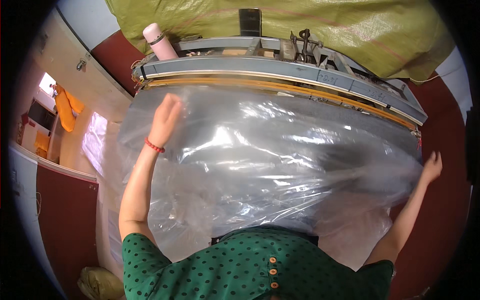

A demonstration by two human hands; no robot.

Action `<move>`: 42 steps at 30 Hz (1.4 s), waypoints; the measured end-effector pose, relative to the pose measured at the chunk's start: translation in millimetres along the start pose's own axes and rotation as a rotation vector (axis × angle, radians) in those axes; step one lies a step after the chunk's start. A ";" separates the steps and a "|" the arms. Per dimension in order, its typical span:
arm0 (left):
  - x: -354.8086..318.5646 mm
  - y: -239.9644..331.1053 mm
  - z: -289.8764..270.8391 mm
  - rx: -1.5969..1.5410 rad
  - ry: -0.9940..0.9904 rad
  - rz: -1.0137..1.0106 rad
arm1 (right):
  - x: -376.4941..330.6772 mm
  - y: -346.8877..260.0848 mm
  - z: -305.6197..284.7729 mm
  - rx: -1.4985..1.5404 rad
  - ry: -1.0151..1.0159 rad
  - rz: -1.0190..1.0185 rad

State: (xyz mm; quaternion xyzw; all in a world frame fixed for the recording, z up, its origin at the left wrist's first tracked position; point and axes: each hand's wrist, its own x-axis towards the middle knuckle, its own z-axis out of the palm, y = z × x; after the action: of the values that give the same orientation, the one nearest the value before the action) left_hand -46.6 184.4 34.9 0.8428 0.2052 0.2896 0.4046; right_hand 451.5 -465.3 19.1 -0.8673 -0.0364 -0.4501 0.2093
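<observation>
A wide, glossy sheet of clear plastic film point(260, 160) spreads over the grey work surface and down toward my body, with many creases and bright reflections. My left hand point(167, 117), with a red bead bracelet at its wrist, is raised over the film's far left part. Its fingers are closed together, pinching the film, though motion blurs the tips. Far out at the right edge, my right hand point(433, 167) has its fingers curled closed on the film's right side. Between both hands the film is pulled into long folds.
Beyond the film runs a grey metal frame point(230, 66) with an orange strip point(300, 91) along its front. On it stand a pink bottle point(161, 42) and a dark metal clamp point(303, 45). A phone-like dark slab point(250, 22) leans against green woven sheeting point(340, 25). A door point(82, 62) is at left.
</observation>
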 end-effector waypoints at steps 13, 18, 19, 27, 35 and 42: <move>-51.4 57.5 -46.0 0.422 -0.235 0.224 | -244.3 -487.7 -75.3 1.404 -1.499 -0.320; -104.4 -35.5 -104.7 1.001 -0.533 -0.095 | -176.1 -359.9 -49.8 1.063 -1.230 -0.106; -119.8 -54.2 -113.2 1.066 -0.566 -0.143 | -158.9 -323.5 -44.9 0.913 -1.079 -0.084; -154.4 -163.7 -223.3 1.060 -0.269 -0.416 | -10.9 70.0 -28.1 0.435 -0.407 0.251; 16.3 -45.3 -202.8 0.923 0.988 0.034 | -2.4 157.8 -15.7 0.379 -0.206 0.505; -10.5 -233.2 -159.4 0.858 0.119 -0.361 | -33.9 91.6 46.8 0.112 -0.439 0.563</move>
State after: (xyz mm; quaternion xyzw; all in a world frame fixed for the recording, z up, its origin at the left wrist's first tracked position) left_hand -184.8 405.2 -74.8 0.8665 0.4728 0.1515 0.0511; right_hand 490.3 -525.9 -61.9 -0.9065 0.1353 -0.1750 0.3596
